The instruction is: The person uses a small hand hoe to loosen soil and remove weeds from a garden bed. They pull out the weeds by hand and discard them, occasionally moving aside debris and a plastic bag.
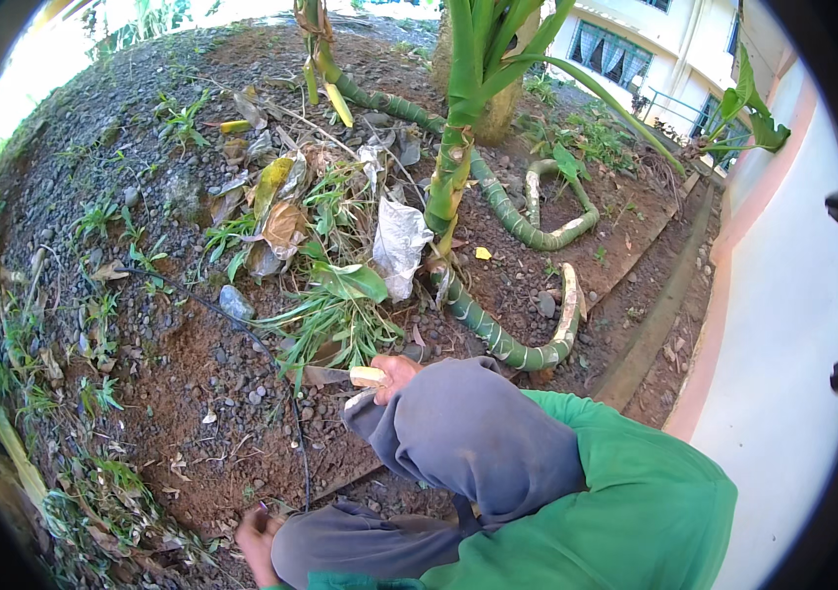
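My right hand [395, 376] grips the pale handle [368, 377] of a knife in front of my right knee. Its broad metal blade [321, 376] points left, with the tip partly among cut grass [338, 324]. Low at the left, my left hand [260, 542] is beside my left knee, close to the soil. The knee hides part of that hand, and whether its fingers hold anything is unclear. A thin black cable [271, 354] runs over the ground between the two hands.
Beyond my knees stands a thick-stemmed green plant [452, 177]; its ringed stem [496, 339] curves along the ground. Dry leaves [400, 243] and a grey stone [236, 302] lie ahead. At the right are a concrete edging [647, 339] and a white wall [765, 295].
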A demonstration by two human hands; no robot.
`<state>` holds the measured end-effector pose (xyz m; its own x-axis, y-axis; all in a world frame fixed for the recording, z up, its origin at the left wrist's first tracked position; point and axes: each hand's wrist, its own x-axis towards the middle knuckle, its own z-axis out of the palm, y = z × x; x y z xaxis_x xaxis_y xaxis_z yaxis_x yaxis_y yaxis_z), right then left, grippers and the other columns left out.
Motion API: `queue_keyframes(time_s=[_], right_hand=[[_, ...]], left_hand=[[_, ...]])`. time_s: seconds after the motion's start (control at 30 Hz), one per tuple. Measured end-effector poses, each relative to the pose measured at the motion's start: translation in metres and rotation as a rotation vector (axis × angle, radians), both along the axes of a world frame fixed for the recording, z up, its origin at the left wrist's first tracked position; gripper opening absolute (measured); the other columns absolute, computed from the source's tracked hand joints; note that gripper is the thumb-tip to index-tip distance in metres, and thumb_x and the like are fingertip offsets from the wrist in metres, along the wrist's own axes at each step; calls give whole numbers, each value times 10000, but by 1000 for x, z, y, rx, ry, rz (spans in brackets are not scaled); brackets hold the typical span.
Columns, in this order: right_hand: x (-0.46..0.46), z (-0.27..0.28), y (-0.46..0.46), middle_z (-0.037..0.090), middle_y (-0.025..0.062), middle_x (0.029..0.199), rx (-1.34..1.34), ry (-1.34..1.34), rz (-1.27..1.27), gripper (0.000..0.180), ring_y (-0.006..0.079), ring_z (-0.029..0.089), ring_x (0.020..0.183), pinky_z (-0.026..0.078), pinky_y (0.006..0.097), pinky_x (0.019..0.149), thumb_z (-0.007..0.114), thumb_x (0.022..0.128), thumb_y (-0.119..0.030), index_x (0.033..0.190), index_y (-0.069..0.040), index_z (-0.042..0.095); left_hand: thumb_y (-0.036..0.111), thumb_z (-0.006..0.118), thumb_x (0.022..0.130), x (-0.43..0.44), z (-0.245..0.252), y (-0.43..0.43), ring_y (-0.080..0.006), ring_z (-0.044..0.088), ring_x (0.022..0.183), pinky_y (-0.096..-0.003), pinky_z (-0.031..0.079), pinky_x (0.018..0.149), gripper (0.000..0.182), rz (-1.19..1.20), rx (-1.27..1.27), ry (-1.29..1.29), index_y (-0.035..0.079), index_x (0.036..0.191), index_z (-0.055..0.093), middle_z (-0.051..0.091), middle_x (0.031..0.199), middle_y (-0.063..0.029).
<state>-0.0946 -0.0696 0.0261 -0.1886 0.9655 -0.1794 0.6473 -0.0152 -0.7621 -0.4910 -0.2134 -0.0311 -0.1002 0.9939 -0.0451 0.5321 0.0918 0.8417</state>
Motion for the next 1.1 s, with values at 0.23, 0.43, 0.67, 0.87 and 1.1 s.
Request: queue_keyframes(time_s=[0.23,0.43,0.67,0.87,1.1], right_hand=[[-2,-5,5,650,183,820,22,54,5,406,309,664,813,473,415,713,759,651,-141,1001,-3,608],[12,-24,9,669,172,856,6,39,12,442,292,669,845,483,383,740,798,636,-166,1016,-13,632],[22,-41,10,666,158,854,44,52,9,450,267,663,839,483,375,742,822,645,-191,1016,-19,635],[25,-42,14,667,150,886,47,94,-11,466,251,657,864,484,365,761,825,655,-170,1045,-12,625],[28,-41,15,668,140,923,50,155,-41,487,232,649,892,486,352,782,829,666,-145,1079,-5,613]], left_hand=[[130,659,870,36,-78,-48,-118,529,644,-252,415,590,223,-1,-179,318,48,1071,708,696,881,-65],[133,666,869,42,-52,-42,-167,561,710,-289,442,640,236,7,-172,397,60,1090,703,693,926,-92],[136,674,867,40,-48,-50,-224,599,787,-333,474,699,253,19,-168,460,75,1112,698,690,979,-123],[138,681,866,36,-33,-58,-274,631,854,-370,502,749,269,58,-130,518,88,1131,694,687,1024,-150],[141,688,865,12,50,-60,-331,669,931,-413,534,808,290,277,277,727,102,1153,689,684,1076,-182]])
